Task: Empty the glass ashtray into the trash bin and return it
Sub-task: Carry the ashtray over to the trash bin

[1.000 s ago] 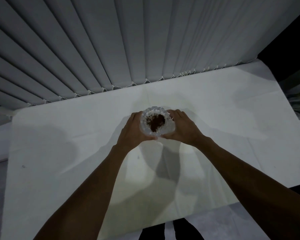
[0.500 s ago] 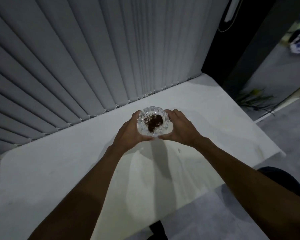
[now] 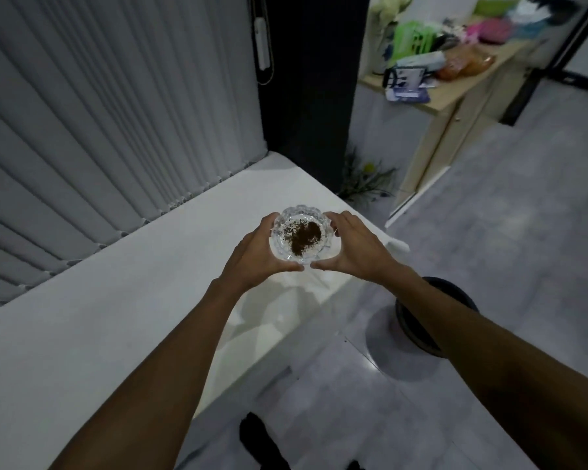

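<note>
Grey vertical blinds (image 3: pixel 99 130) back a white desk (image 3: pixel 82 334) on a grey tiled floor. I have the glass ashtray (image 3: pixel 300 235) cupped level above the desk's right edge, my left hand (image 3: pixel 258 256) and right hand (image 3: pixel 357 249) curled round its sides, the ash still in it. The dark trash bin (image 3: pixel 455 293) stands on the floor below and to the right, partly hidden under my right forearm, so I judge the right hand leads the carry.
</note>
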Available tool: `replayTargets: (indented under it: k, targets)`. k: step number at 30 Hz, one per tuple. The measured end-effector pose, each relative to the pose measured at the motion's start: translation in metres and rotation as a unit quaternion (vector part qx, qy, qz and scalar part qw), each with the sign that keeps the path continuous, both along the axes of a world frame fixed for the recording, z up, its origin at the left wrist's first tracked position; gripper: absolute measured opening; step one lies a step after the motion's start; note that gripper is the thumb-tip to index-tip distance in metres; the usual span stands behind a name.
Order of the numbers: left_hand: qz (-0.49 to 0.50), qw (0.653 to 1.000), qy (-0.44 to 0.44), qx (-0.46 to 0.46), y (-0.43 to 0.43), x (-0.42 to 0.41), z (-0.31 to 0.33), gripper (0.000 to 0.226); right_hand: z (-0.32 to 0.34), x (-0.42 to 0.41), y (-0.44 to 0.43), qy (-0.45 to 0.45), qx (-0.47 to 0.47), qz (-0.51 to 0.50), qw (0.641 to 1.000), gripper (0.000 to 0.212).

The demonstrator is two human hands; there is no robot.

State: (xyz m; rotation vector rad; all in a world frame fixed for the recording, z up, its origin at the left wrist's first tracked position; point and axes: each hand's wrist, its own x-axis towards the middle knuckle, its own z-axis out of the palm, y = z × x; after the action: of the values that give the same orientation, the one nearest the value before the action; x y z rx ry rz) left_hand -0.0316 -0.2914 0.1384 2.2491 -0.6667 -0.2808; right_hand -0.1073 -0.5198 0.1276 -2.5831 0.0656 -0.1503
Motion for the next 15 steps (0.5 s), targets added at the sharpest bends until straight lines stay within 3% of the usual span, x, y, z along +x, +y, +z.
replayTargets:
  k: [15]
  targets:
    - [-0.219,0.975,0.015,-0.024,-0.244,-0.123,0.0,0.106,0.022,-0.218,-0.192,0.002,-0.014,-0.19,0.982,0.105]
